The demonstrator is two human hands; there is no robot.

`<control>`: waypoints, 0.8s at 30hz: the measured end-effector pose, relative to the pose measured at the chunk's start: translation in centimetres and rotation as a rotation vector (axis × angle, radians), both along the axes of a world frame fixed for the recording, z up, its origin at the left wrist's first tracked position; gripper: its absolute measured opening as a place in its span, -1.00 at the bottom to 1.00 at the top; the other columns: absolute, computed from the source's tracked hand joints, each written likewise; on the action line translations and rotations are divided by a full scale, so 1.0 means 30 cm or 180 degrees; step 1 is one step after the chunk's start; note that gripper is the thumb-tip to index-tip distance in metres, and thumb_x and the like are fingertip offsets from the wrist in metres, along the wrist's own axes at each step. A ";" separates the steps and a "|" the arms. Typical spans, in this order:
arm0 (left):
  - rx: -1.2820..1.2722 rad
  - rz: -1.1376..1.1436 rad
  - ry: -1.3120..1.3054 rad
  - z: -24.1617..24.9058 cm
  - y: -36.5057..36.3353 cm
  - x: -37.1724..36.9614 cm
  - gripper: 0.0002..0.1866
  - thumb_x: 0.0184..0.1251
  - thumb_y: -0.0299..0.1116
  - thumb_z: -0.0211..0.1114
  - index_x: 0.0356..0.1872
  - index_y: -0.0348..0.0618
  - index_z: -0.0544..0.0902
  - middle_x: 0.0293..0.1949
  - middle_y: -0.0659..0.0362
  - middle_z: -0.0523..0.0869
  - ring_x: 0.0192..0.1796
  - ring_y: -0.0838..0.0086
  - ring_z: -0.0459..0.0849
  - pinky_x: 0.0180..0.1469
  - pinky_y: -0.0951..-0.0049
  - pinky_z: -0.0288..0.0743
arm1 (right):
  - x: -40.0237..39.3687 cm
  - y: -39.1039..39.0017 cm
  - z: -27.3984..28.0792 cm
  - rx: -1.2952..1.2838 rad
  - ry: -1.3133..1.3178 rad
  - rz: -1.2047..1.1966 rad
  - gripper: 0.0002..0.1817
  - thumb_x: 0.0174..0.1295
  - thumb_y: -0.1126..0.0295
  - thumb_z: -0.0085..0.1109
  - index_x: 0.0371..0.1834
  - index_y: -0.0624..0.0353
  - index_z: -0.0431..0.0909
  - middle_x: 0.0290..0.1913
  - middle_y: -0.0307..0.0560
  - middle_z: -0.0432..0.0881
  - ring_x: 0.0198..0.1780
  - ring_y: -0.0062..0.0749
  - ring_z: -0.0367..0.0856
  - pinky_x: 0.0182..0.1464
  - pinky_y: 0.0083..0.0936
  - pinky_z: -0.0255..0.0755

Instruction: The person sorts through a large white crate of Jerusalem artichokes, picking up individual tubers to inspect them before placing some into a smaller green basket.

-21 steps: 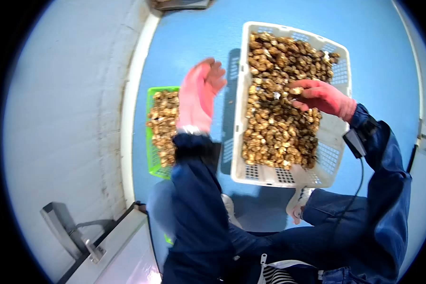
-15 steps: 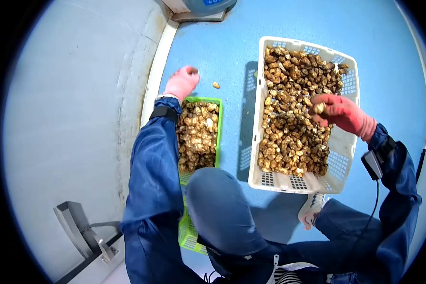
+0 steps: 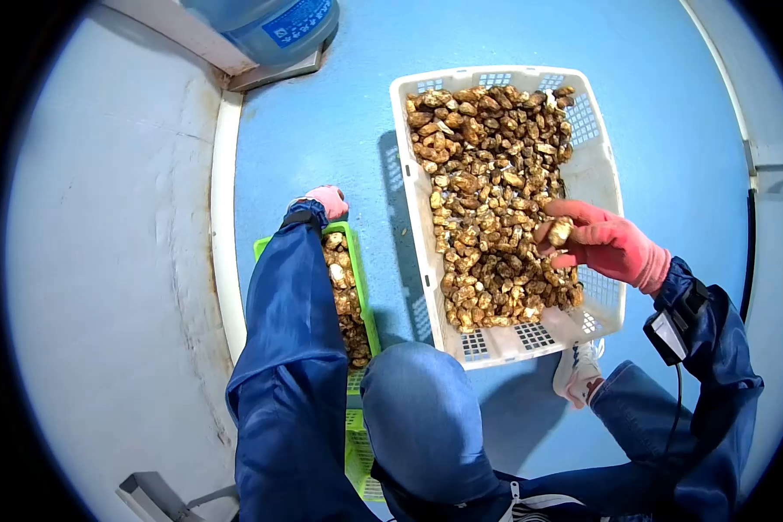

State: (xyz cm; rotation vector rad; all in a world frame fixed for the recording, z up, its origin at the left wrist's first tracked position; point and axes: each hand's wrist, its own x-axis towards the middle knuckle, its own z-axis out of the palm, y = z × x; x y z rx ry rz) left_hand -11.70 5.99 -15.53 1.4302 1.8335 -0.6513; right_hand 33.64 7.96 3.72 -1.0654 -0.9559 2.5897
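My right hand (image 3: 596, 239), in a pink-red glove, pinches a knobbly tan mushroom-like piece (image 3: 560, 230) between thumb and fingers. It hovers over the right side of a white plastic crate (image 3: 599, 161) with many brown, lumpy pieces (image 3: 496, 209) of the same sort. Past the far end of a narrow green basket (image 3: 370, 317), my left hand (image 3: 331, 202) reaches low to the blue floor in a pink glove. Its fingers look curled under, and whatever they hold is hidden. Similar pieces (image 3: 344, 296) fill the green basket, partly covered by my left sleeve.
Blue floor (image 3: 365, 113) runs around the crate. A large blue water bottle (image 3: 274, 30) stands at the top left, by the pale wall (image 3: 122, 217). My knee (image 3: 422, 418) rises at the near end of the basket, and more green basket (image 3: 357, 452) shows beside it.
The view has shifted right, so crate and basket appear further left. My left hand has come down to where a loose piece lay on the floor, covering it. My right hand still holds its piece.
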 end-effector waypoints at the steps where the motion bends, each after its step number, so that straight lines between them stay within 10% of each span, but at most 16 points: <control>1: -0.0006 -0.0018 -0.0113 -0.004 0.000 -0.002 -0.48 0.14 -0.09 0.12 0.12 -0.07 0.56 0.05 -0.04 0.63 0.11 0.08 0.58 0.13 0.20 0.45 | -0.019 -0.006 -0.003 -0.0101 0.0065 -0.0043 -0.47 0.35 0.45 -0.04 0.38 0.28 0.15 -0.06 -0.14 0.49 0.13 -0.25 0.52 0.18 -0.39 0.44; 11: 0.1982 0.1601 -0.0705 0.583 -0.478 0.116 -0.68 0.33 -0.18 0.15 -0.03 -0.14 0.63 -0.06 -0.02 0.65 0.02 0.14 0.61 0.08 0.29 0.46 | -0.103 -0.005 -0.135 0.0400 -0.0760 0.0673 -0.68 0.36 0.38 0.03 0.10 0.32 0.48 -0.16 -0.15 0.59 -0.16 -0.51 0.62 -0.08 -0.62 0.54; 15: 0.1676 0.0545 -0.0781 0.604 -0.746 0.102 -0.67 0.24 -0.28 0.23 0.01 -0.14 0.60 0.04 -0.01 0.61 0.00 0.21 0.63 0.03 0.34 0.49 | -0.140 -0.005 -0.183 0.0730 -0.1115 0.1463 -0.61 0.28 0.35 0.13 0.14 0.27 0.49 -0.24 -0.22 0.64 -0.27 -0.63 0.59 -0.19 -0.68 0.53; 17: 0.1876 0.0265 -0.0662 0.671 -0.710 0.154 -0.62 0.25 -0.30 0.23 0.08 -0.16 0.57 0.09 -0.04 0.58 0.00 0.28 0.64 -0.02 0.39 0.51 | -0.201 -0.019 -0.135 0.1052 -0.1061 0.1624 -0.59 0.27 0.36 0.12 0.16 0.27 0.48 -0.27 -0.22 0.64 -0.28 -0.65 0.56 -0.22 -0.69 0.50; 19: 0.1449 0.1903 -0.2175 0.805 -0.558 0.305 -0.54 0.20 -0.25 0.26 0.15 -0.08 0.52 0.05 -0.12 0.59 0.12 0.21 0.59 0.15 0.27 0.43 | -0.261 -0.024 -0.049 0.1421 -0.1122 0.1672 -0.59 0.26 0.35 0.10 0.16 0.27 0.48 -0.30 -0.22 0.63 -0.31 -0.64 0.54 -0.25 -0.66 0.48; 24: 0.1336 0.1123 -0.2522 0.818 -0.292 0.611 -0.30 0.11 -0.17 0.36 0.28 -0.19 0.38 -0.18 0.00 0.67 -0.24 0.43 0.64 -0.11 0.41 0.50 | -0.327 0.011 0.100 0.2377 -0.0979 0.1714 -0.61 0.29 0.24 0.02 0.05 0.29 0.52 -0.44 -0.25 0.59 -0.44 -0.61 0.50 -0.35 -0.60 0.44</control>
